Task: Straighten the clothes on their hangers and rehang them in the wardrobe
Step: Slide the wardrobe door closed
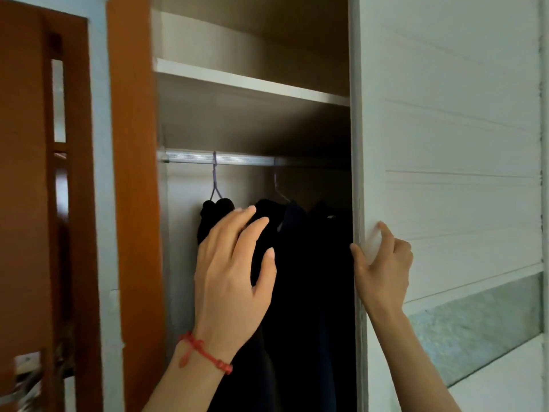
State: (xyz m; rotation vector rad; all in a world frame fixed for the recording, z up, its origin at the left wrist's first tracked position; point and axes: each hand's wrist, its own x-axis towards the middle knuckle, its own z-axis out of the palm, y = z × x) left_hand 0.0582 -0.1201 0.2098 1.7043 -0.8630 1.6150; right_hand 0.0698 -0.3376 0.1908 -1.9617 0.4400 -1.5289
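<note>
Head view, wardrobe interior as I log it from my station:

1. Wardrobe [252, 84]: open compartment, one pale shelf across the upper part, a metal rail [219, 159] running beneath it.
2. Hangers: two thin purple hooks on the rail. The left hanger [215, 181] carries a small bunched black garment [212, 217]; the second hanger [279, 188] sits further right, partly in shadow.
3. Dark clothes [309, 278]: a hanging mass of black and navy fabric filling the lower right of the compartment. I cannot separate individual pieces in the dimness; a navy collar shows near the top.
4. Left hand [231, 263]: raised in front of the clothes, fingers spread and fairly straight, fingertips at the gap between the bunched garment and the dark clothes. It grips nothing that I can see; whether the fingertips touch the fabric I cannot tell. A red string bracelet [205, 352] circles the wrist.
5. Right hand [383, 263]: holding the edge of the white sliding door [460, 144], thumb on the inner edge, curled fingers on the door face.
6. Surroundings: an orange-brown wooden panel [133, 144] on the left side of the wardrobe; a brown door frame [29, 173] at far left
</note>
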